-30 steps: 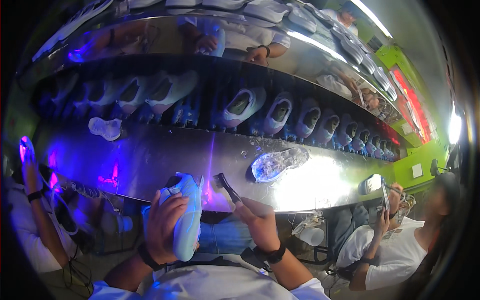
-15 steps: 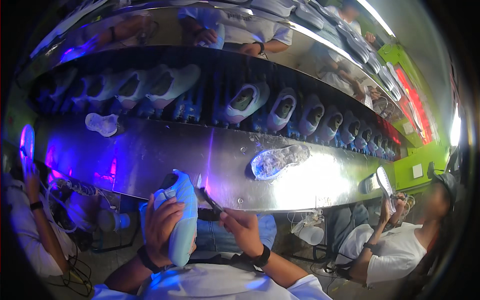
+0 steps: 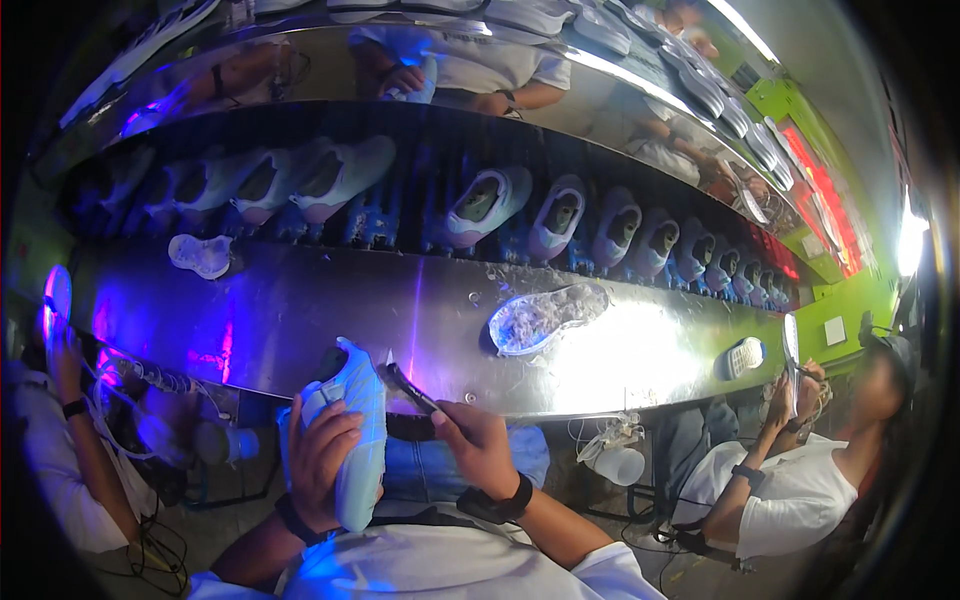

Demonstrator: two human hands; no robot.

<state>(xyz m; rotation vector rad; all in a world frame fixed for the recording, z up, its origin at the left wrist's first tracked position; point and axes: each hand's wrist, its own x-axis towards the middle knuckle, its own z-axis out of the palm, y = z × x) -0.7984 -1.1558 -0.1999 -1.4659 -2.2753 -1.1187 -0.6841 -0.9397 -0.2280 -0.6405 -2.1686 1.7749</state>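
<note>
My left hand [image 3: 322,458] is closed around a light blue shoe upper [image 3: 364,440], held upright above my lap with its toe end down. In my right hand [image 3: 480,448] is a slim dark tool [image 3: 412,388] with a pale pointed tip, pinched by its lower end. The tip stands close beside the upper end of the shoe; whether it touches cannot be made out. Whether the tool is a brush or a blade is not clear. Beyond my hands runs a shiny metal bench [image 3: 320,320].
A sole-shaped piece [image 3: 545,318] covered in whitish fluff lies on the bench; a smaller pale one [image 3: 200,256] is farther left. Behind, several shoes [image 3: 557,220] stand in a dark channel. Co-workers sit at both sides, the right one holding a sole [image 3: 790,365]. Cables [image 3: 160,375] hang at left.
My right hand has turned the tool and shifted its tip slightly left and up, nearer the shoe. The co-worker at right has tipped the sole more upright. The whole view has shifted a little.
</note>
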